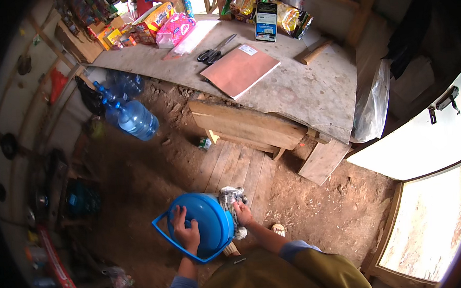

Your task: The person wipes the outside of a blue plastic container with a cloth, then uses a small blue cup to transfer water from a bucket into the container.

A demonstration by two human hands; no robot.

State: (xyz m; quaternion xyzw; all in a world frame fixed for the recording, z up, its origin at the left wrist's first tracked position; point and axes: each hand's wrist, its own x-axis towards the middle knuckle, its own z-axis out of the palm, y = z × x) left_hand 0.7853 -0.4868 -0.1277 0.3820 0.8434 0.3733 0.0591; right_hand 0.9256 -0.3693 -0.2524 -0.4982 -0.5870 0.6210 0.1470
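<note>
In front of my body is a blue plastic bucket, its lid side turned up towards me and its blue handle hanging to the left. My left hand lies on the blue lid with its fingers spread. On the bucket's right side, my right hand has hold of a grey and white patterned cloth, pressed near the bucket's wall. The far side and underside of the bucket are hidden. Below them are a wooden plank platform and my sandalled feet.
A worn table ahead bears a pinkish notebook, scissors, a phone, a wooden stick and snack packs. A wooden bench stands before it. Large blue water bottles stand left on the dirt floor. A doorway is at right.
</note>
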